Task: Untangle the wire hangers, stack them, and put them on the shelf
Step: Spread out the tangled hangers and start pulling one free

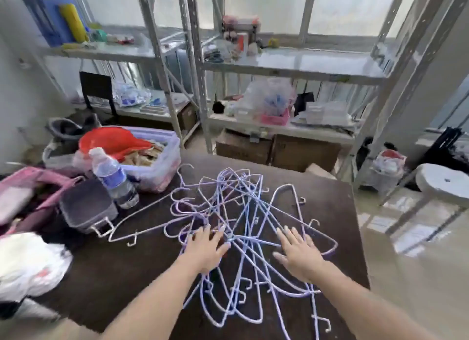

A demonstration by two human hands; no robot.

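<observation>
Beside hangers point(236, 212): bottle point(113, 177), tub point(152, 159).

Thin wire hangers point(236, 212) are coated in smooth lilac plastic. The desk point(121, 276) is surfaced in dark matt wood. The shelf point(291, 68) is framed in perforated grey metal.

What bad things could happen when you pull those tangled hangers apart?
The hangers are hooked through each other, so lifting one could drag the whole pile off the table. A swinging wire might also knock over the water bottle standing close by. Both hands, left hand and right hand, could get poked by hooks.
</observation>
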